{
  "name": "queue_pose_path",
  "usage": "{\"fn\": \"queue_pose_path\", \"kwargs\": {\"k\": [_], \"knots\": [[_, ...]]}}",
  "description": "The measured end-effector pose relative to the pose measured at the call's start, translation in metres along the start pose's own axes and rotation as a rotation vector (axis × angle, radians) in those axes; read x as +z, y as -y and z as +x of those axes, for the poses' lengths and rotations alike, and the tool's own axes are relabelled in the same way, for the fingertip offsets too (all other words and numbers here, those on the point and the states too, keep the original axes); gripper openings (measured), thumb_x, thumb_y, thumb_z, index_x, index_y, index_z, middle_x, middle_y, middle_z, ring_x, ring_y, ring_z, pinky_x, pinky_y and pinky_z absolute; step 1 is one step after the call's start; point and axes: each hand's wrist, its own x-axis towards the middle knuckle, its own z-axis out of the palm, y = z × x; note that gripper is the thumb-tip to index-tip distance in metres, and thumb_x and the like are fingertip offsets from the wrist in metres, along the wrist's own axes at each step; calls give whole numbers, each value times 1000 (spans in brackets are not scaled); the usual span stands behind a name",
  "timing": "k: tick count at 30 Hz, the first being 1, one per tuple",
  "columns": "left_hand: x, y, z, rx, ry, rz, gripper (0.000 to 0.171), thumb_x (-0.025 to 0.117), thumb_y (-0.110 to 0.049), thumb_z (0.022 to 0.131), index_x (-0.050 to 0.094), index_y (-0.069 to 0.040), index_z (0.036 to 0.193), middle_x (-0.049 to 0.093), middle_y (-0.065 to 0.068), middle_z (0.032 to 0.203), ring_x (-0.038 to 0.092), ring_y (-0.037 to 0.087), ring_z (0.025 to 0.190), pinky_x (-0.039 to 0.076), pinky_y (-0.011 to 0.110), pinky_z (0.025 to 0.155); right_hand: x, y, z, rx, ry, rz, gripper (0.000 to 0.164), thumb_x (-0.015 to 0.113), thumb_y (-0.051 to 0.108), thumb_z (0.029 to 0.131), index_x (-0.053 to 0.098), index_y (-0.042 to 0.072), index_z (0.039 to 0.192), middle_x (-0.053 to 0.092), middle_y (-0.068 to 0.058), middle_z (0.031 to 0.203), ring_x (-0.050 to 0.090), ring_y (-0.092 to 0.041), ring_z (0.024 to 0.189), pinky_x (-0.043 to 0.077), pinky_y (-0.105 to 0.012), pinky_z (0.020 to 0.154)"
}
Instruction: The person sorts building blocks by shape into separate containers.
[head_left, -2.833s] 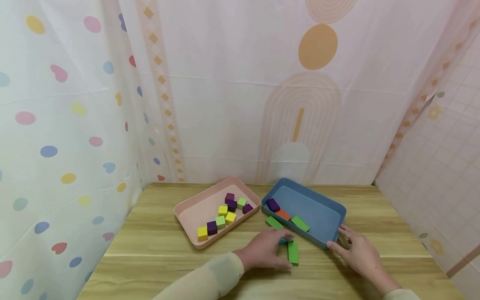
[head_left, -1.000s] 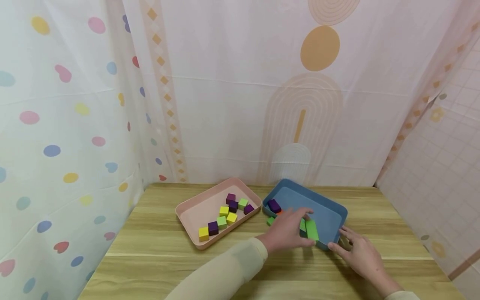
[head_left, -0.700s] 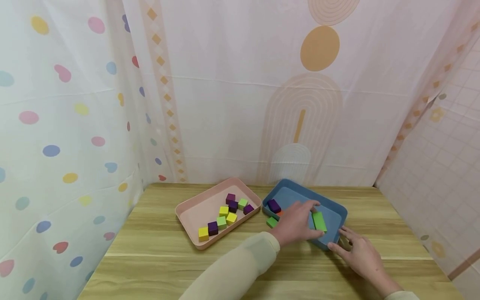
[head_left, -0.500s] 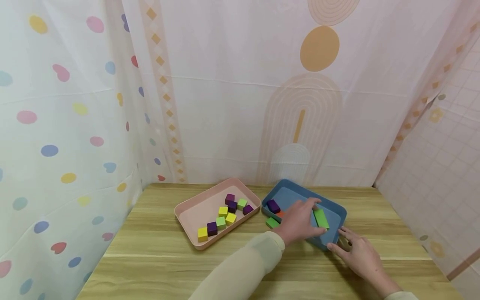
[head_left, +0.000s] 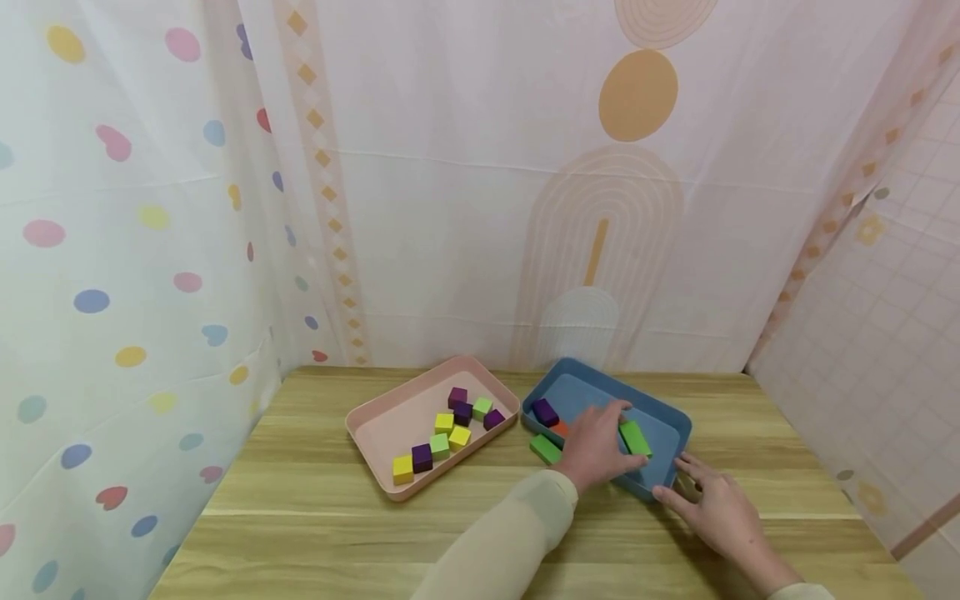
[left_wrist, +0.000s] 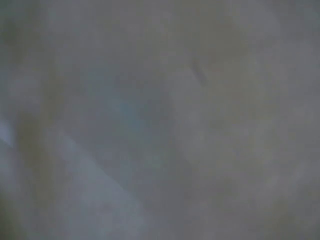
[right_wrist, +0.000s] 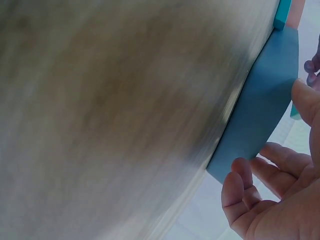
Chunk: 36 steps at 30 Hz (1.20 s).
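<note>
Over the blue tray (head_left: 570,365) in the head view, my left hand (head_left: 596,446) pinches a green rectangular block (head_left: 635,439) between thumb and fingers. My right hand (head_left: 716,504) holds the tray's near right corner, its thumb and fingertips against the outer wall; the right wrist view shows these fingers (right_wrist: 232,192) bent at the tray wall (right_wrist: 265,95). A dark purple block (head_left: 545,412) and part of an orange block (head_left: 560,428) lie in the tray's left end. Another green block (head_left: 545,448) lies on the table against the tray's near side. The left hand hides the tray's middle.
A pink tray (head_left: 375,406) stands to the left with several yellow, purple and light green cubes (head_left: 439,447) in it. Both trays stand on a wooden table (head_left: 315,533), with patterned curtains (head_left: 442,250) behind and at the sides. Blur fills the left wrist view.
My left hand has carried the green block from the table into the blue tray, then shifted slightly left within the last half second. The right hand has stayed at the tray's corner.
</note>
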Motion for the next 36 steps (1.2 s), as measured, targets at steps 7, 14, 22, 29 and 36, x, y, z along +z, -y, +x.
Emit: {"fn": "queue_pose_path", "kwargs": {"k": [7, 14, 22, 29, 36], "knots": [[7, 0, 1, -3, -16, 21, 76, 83, -53, 75, 52, -23, 138, 65, -12, 120, 57, 12, 106, 47, 27, 89, 0, 0, 1, 3, 7, 5, 79, 71, 57, 85, 60, -4, 133, 52, -23, 141, 67, -38, 98, 56, -48, 69], [13, -2, 1, -11, -24, 33, 74, 83, -53, 75, 53, -24, 136, 65, -13, 119, 57, 12, 105, 48, 28, 89, 0, 0, 1, 0, 1, 8, 80, 70, 58, 85, 59, -5, 133, 52, -23, 141, 67, -39, 98, 56, -48, 68], [20, -4, -2, -60, -12, 67, 74, 84, -53, 74, 54, -24, 135, 65, -12, 121, 58, 13, 107, 49, 28, 90, -1, 0, 0, -2, 12, 11, 81, 70, 59, 85, 59, -5, 133, 51, -23, 142, 67, -39, 99, 56, -48, 70], [24, -4, -4, -100, 4, 67, 75, 84, -53, 74, 54, -26, 136, 65, -13, 121, 57, 13, 109, 47, 30, 93, 0, 0, 0, 1, 11, 13, 81, 70, 59, 85, 59, -4, 133, 51, -23, 142, 67, -38, 99, 56, -47, 70], [23, -6, -2, -100, 27, 67, 73, 85, -52, 73, 55, -25, 134, 66, -12, 117, 58, 14, 108, 46, 30, 96, 1, 0, 0, -10, -7, 9, 80, 70, 58, 85, 59, -4, 133, 52, -22, 141, 67, -36, 97, 55, -46, 68]]}}
